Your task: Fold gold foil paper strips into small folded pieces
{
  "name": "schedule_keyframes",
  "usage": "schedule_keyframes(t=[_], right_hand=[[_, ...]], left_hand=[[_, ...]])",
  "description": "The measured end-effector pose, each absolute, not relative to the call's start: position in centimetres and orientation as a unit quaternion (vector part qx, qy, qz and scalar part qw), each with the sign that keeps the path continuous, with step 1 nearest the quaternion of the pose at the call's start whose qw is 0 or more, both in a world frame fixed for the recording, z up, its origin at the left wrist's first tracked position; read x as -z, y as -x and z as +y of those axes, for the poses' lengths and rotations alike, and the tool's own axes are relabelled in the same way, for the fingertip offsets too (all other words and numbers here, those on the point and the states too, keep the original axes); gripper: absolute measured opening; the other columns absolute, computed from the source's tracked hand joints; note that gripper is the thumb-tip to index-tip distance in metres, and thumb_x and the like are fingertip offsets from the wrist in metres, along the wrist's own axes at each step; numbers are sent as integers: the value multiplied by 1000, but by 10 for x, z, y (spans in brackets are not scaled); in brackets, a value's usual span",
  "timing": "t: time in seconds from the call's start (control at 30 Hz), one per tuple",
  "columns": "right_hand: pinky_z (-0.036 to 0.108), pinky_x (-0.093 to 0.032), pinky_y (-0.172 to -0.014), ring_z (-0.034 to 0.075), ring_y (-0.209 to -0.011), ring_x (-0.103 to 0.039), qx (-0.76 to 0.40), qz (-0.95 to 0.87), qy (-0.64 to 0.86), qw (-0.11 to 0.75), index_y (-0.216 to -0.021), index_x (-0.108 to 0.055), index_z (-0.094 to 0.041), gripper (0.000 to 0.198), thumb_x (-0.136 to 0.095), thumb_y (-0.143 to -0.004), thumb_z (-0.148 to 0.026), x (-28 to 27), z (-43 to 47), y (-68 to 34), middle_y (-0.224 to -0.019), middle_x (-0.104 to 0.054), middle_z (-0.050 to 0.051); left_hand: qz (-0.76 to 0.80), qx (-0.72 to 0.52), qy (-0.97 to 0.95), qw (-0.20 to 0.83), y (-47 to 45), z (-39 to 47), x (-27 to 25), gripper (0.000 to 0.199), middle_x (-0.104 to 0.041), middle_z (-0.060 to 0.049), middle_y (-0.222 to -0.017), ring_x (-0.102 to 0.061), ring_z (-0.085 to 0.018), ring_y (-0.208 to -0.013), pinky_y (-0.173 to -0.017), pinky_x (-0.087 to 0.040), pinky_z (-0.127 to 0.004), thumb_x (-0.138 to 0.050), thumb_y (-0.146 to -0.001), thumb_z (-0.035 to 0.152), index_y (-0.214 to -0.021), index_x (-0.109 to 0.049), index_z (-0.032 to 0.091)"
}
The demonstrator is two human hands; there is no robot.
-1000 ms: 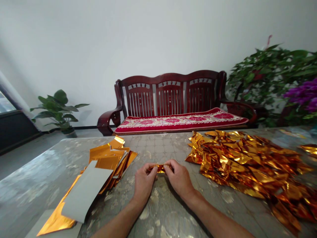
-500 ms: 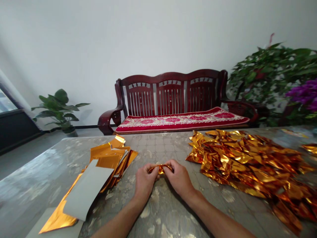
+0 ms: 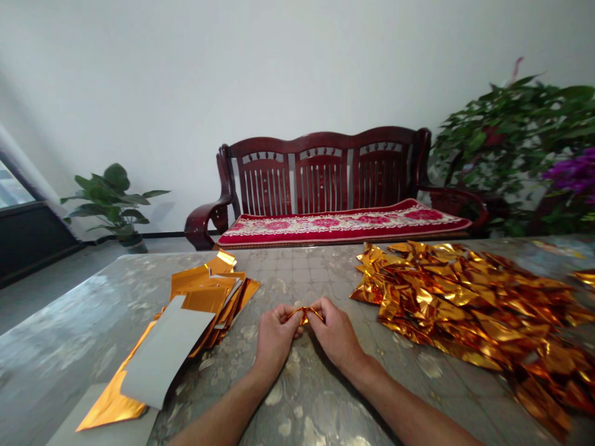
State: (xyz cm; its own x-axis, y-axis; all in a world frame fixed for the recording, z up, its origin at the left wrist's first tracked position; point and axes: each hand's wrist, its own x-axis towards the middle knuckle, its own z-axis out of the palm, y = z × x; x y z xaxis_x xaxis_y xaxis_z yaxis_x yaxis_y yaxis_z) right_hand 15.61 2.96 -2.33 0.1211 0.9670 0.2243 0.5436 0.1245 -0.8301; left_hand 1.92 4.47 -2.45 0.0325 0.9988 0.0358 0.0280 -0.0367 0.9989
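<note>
Between my two hands is a small piece of folded gold foil paper [image 3: 304, 316], pinched at both ends just above the table. My left hand [image 3: 274, 334] grips its left end with thumb and fingers, and my right hand [image 3: 335, 333] grips the right end. The fingers cover most of it, so its full shape is hidden. To the left lies a loose stack of flat gold foil sheets [image 3: 199, 297], with a grey-backed sheet [image 3: 170, 353] on top. On the right spreads a big heap of folded gold foil pieces [image 3: 455, 297].
The table [image 3: 320, 402] has a patterned, glossy cover. Beyond its far edge stands a dark red wooden bench [image 3: 320, 173] with a red floral cushion [image 3: 344, 222]. A potted plant [image 3: 118, 201] is at the left, leafy plants [image 3: 506, 136] and purple flowers [image 3: 574, 176] at the right.
Both hands keep their pinch on the foil piece, drawn very slightly closer together, and less of the foil shows between them. The whole view has shifted a little.
</note>
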Motion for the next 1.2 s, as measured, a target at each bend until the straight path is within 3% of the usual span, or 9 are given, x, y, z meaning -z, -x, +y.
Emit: schedule_keyframes(t=[0.67, 0.83, 1.2], right_hand=[[25, -38, -59, 16, -65, -60, -258, -659, 577, 407, -80, -54, -23, 15, -44, -90, -29, 19, 23, -158, -69, -65, -1], [25, -37, -59, 17, -62, -60, -247, -670, 579, 393, -80, -51, -23, 17, -41, -92, -29, 16, 19, -155, -65, -63, -1], [25, -36, -56, 17, -57, -58, -259, -669, 573, 396, -79, -48, -24, 18, -38, -93, -30, 15, 14, -151, -57, -58, -3]], left_hand=[[500, -441, -640, 382, -17, 36, 27, 24, -57, 4, -57, -55, -13, -50, -51, -42, -22, -53, -87, 39, -72, -54, 20], [493, -433, -651, 381, -17, 32, 26, 25, -59, 4, -57, -55, -13, -50, -52, -41, -23, -50, -89, 40, -74, -54, 21], [475, -442, -652, 392, -18, 26, 21, 25, -47, 8, -47, -45, -10, -41, -46, -35, -20, -48, -90, 40, -73, -49, 22]])
